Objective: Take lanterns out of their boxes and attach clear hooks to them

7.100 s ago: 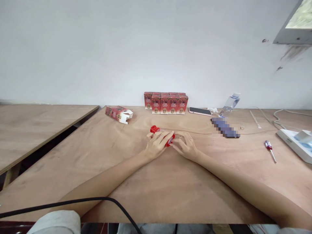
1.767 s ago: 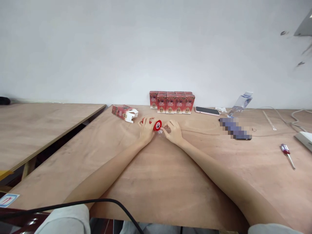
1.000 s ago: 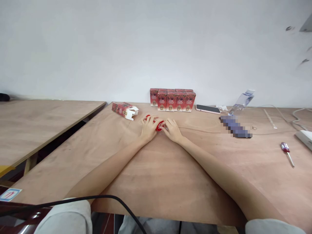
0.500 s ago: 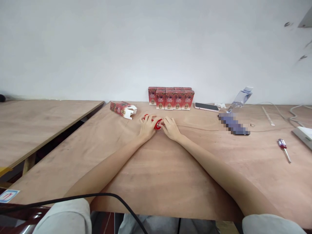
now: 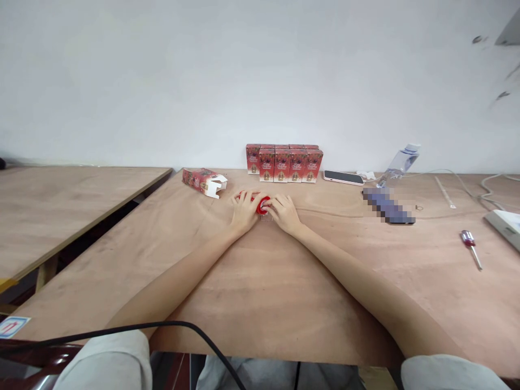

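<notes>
- On the bare plywood tabletop (image 5: 260, 303), in the head view, the left hand (image 5: 242, 212) and right hand (image 5: 285, 213) meet far out at arm's reach, both closed around a small red plastic object (image 5: 262, 203) that shows only between the fingertips, down at the board.
- Left fingers curl over its left part; right fingertips pinch its right edge. What exactly the piece is cannot be told.
- Just beyond the left hand lies an opened red printed carton (image 5: 202, 180) on its side, flap out. Behind, by the wall, stands a row of red printed boxes (image 5: 284, 162).
- To the right, well apart: a pink-edged phone (image 5: 343, 177), a tilted clear plastic bottle (image 5: 397, 164), a red-handled screwdriver (image 5: 470, 247), white cables (image 5: 463, 187).
- Risk, as a judgement: with arms stretched this far, the pinch is weak, so the small piece could slip and skid toward the carton.
- A black cable (image 5: 170, 331) crosses near the left elbow; drawing the arm back could snag it.
</notes>
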